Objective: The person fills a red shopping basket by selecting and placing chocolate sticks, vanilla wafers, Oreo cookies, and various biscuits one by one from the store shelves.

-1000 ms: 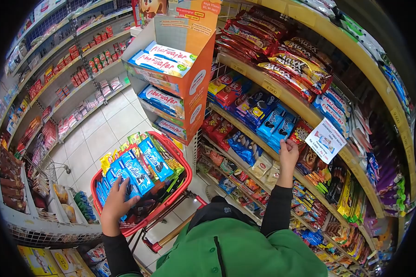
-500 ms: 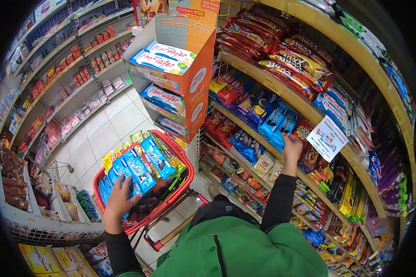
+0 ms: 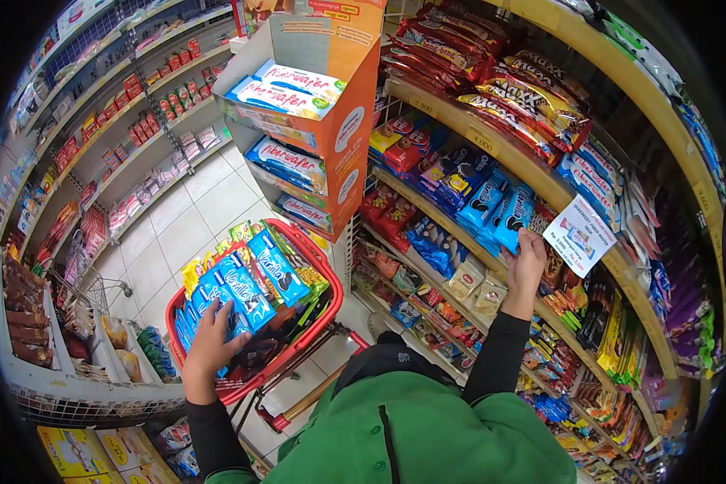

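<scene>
My right hand (image 3: 526, 273) pinches the lower edge of a blue biscuit pack (image 3: 514, 219) at the front of the shelf. Similar blue packs (image 3: 482, 206) lie just left of it. On the other side, my left hand (image 3: 211, 345) rests with fingers apart on blue packs marked Vanilla (image 3: 240, 284) inside a red shopping basket (image 3: 331, 310). Yellow and green snack packs (image 3: 306, 270) are heaped in the same basket; its bottom is hidden.
An orange cardboard stand (image 3: 347, 153) with Fiberwafer packs rises behind the basket. A paper price sign (image 3: 579, 236) hangs right of my right hand. Red Beng-Beng and Maxx bags (image 3: 524, 109) fill the upper shelf. A wire rack (image 3: 89, 403) stands at left.
My right hand has moved slightly right, and the blue biscuit pack in its fingers has come forward at the shelf front. My left hand stays on the packs in the basket.
</scene>
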